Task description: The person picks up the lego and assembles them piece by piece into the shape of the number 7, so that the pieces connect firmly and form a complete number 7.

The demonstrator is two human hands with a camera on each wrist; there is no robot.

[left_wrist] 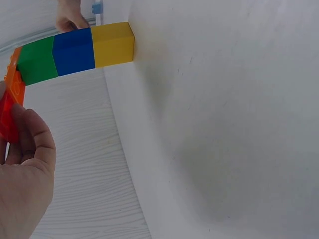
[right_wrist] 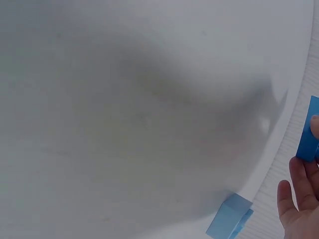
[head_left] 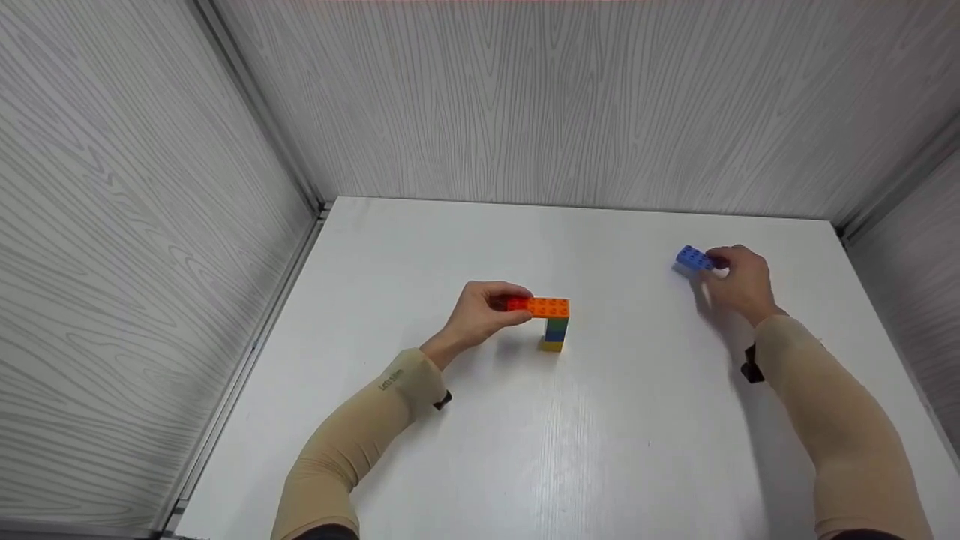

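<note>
A small tower on the table has a yellow brick (left_wrist: 113, 44) at its base, a blue brick (left_wrist: 74, 51) above it, then a green brick (left_wrist: 37, 60). Across its top lies an orange brick (head_left: 552, 307) that sticks out to the left, with a red brick (head_left: 516, 304) at its left end. My left hand (head_left: 486, 311) pinches the red end between thumb and fingers. Further right, my right hand (head_left: 739, 281) pinches another blue brick (head_left: 694, 257) by one end. A light blue brick (right_wrist: 228, 219) stands on the table in the right wrist view; I cannot make it out in the head view.
The white table (head_left: 450, 465) meets grey wood-grained panels at the back (head_left: 555, 105), the left (head_left: 112, 262) and the right. Shadows of both arms fall on the tabletop.
</note>
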